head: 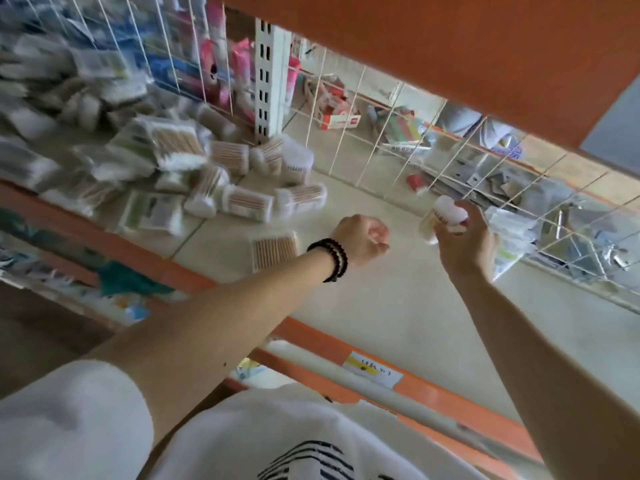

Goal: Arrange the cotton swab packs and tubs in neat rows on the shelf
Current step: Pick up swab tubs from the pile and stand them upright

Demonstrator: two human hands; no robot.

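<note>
While the right hand (462, 242) pinches a cotton swab tub (440, 218) by its white-capped end above the bare shelf (398, 299), the tub's long axis tilts, cap toward one o'clock. Held so, it is probably being carried to start a row. At nine o'clock the left hand (362, 239) hangs curled, seemingly empty; beyond it, toward ten o'clock, lies the jumbled pile (166, 168).

I wear a white short-sleeved shirt (277, 441) with dark stripes on the front, and a black beaded bracelet (330, 259) wound twice round my left wrist.
</note>
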